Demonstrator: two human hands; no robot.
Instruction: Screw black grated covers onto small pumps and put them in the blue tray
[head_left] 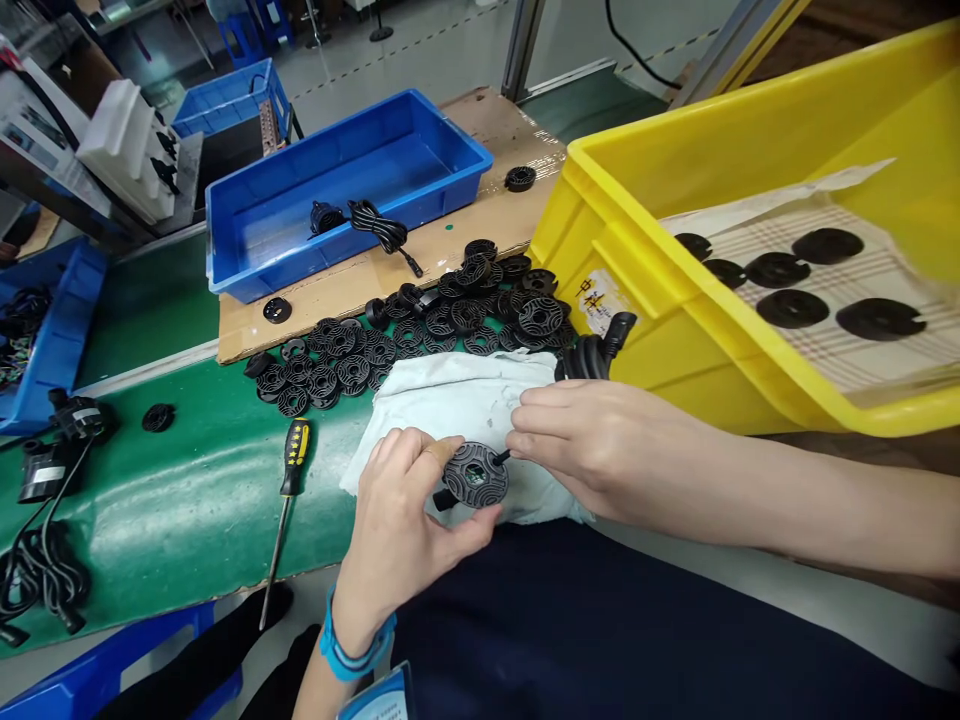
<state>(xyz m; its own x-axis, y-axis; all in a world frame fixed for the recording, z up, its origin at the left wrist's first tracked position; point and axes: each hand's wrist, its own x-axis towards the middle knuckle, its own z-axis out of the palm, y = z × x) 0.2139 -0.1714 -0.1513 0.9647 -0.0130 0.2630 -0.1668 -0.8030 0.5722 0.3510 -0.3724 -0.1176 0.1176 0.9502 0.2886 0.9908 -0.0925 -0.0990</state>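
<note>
My left hand [409, 510], with a blue band at its wrist, grips a round black pump [475, 476] by its edge, thumb below and fingers above. The patterned disc face of the pump points up at me. A black cable [501, 457] leaves its right side, and my right hand [577, 440] pinches that cable close to the disc. Under both hands lies a pale cloth [450, 390]. A coiled black cable with a plug [596, 350] sits just beyond my right hand.
Several black patterned discs [352, 375] are heaped behind the cloth. A screwdriver [294, 460] lies left of it, over the table edge. A blue tray [345, 170] stands at the back, a yellow crate [600, 240] with discs at right. Pumps with cables [56, 465] lie far left.
</note>
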